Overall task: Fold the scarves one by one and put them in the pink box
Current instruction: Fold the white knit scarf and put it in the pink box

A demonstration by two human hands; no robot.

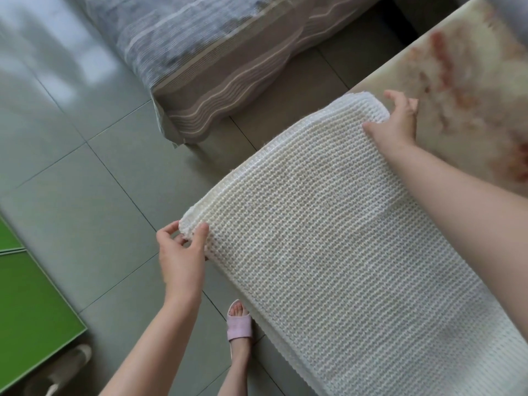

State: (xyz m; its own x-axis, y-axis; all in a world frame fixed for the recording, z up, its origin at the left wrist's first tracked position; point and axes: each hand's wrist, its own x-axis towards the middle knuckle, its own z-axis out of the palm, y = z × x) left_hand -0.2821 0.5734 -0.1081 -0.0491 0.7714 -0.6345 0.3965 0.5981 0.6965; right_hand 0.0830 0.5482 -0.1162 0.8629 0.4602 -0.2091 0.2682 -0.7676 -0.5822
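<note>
both hands are gripping the white scarf [328, 238]: left hand [183, 252] pinching one corner over the table's edge, right hand [397, 121] pinching the other corner.

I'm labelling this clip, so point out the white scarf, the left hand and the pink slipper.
white scarf [328, 252]: head view, middle of the knitted top layer.
left hand [183, 250]: head view, back of the hand.
pink slipper [239, 324]: head view, its strap over the foot.
</note>
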